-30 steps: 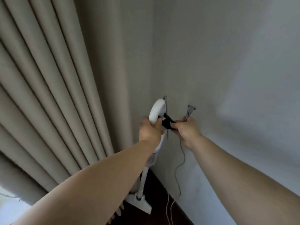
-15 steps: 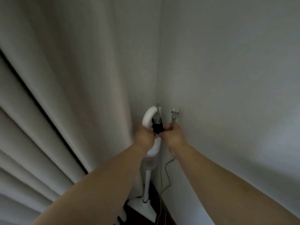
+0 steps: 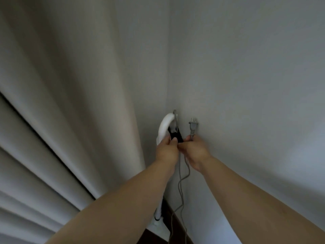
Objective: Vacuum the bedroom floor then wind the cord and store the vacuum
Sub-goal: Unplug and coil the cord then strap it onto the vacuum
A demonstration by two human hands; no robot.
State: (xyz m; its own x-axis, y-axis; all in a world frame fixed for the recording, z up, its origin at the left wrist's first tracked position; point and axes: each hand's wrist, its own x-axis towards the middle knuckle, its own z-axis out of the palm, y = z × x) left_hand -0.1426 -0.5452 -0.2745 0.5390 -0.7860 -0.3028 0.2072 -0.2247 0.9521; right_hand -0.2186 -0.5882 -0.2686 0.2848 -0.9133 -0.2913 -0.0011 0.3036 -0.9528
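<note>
Up ahead in your head view, the vacuum stands upright in the far corner, between the curtain on the left and the wall on the right, its foot on the dark floor. Your left hand curls round the white handle; your right hand pinches the cord just below the plug, prongs up. That cord looks light and limp, so it will likely kink; hold it near the stiff plug. Both arms reach forward, nearly straight, hands almost touching at the black clip.
</note>
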